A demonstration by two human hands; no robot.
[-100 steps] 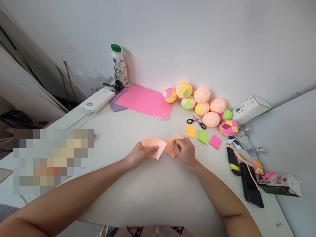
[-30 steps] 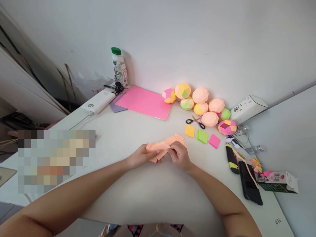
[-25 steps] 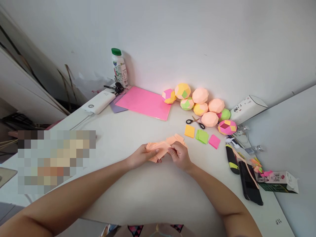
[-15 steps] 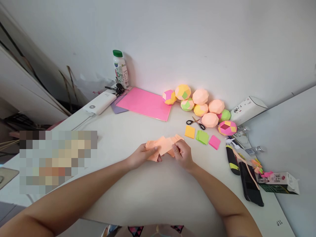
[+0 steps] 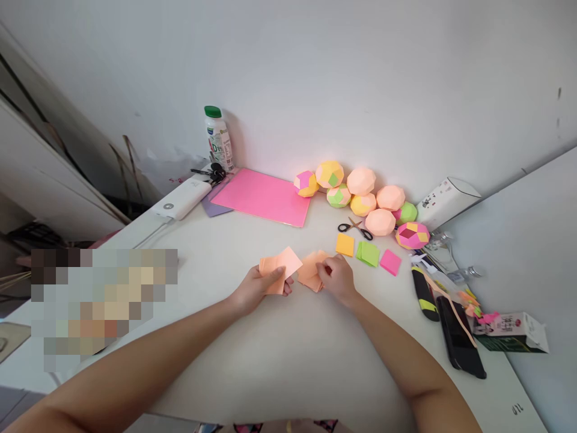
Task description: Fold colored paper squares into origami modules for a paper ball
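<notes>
My left hand pinches a few peach paper sheets between thumb and fingers; the top one is turned askew like a diamond. Just to the right is a loose, fanned pile of peach paper sheets. My right hand has its fingers curled and pinched at the right edge of that pile. Whether the pile rests on the table or hangs from the fingers is hard to see. Beyond the right hand lie small orange, green and pink paper squares.
Several faceted paper balls line the wall, with black-handled scissors before them. A pink sheet, a white power bank and a bottle stand at the back left. On the right are a phone, a cutter and a carton.
My hands have drawn apart. The top sheet that spanned both hands now stays with the left hand's papers, and the right hand's fingers are at the separate pile. The view has shifted slightly.
</notes>
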